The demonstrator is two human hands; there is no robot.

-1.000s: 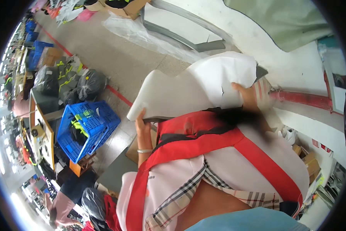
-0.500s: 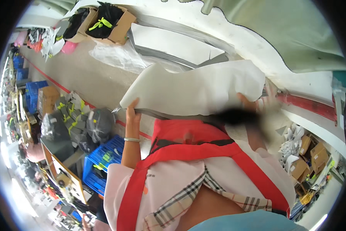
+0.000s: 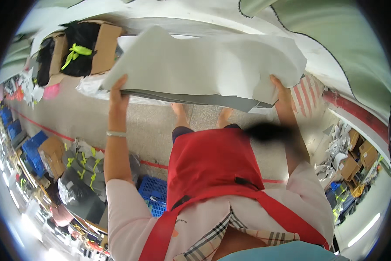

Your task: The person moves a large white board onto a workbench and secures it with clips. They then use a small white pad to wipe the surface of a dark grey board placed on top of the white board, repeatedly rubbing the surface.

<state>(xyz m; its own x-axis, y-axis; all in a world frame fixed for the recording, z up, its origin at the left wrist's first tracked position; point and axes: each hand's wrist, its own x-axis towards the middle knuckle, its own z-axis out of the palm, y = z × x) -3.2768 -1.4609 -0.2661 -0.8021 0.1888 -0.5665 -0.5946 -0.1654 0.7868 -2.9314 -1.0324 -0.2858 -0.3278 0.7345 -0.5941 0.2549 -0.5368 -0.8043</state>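
- Item: a stack of sheets [image 3: 195, 65], white to pale grey on its upper face, with several darker grey layers showing along the near edge.
- Location: held out in front of the person, raised over the floor [image 3: 147, 126], beyond the red apron [image 3: 213, 161] and above the bare feet [image 3: 179, 114].
- Outline: wide and irregular; the far edge rises to a blunt peak toward the left, and the right end is cut at angles.
- Surface: smooth, matt, gently waved, with soft shading across the middle; the near edge bows slightly.
- Layers: edges not flush; toward the right, a mid-grey layer juts out below the white one. Number of layers cannot be told.
- Left hand [image 3: 119, 92]: grasping the near left corner, thumb on top; fingers beneath are hidden.
- Right hand [image 3: 282, 92]: grasping the near edge toward the right end, thumb on the white face; its other fingers are largely hidden.
- Surroundings: open cartons [image 3: 105, 48] near the stack's left end; a blurred black shape [image 3: 269, 131] covers part of the view beside the right forearm.
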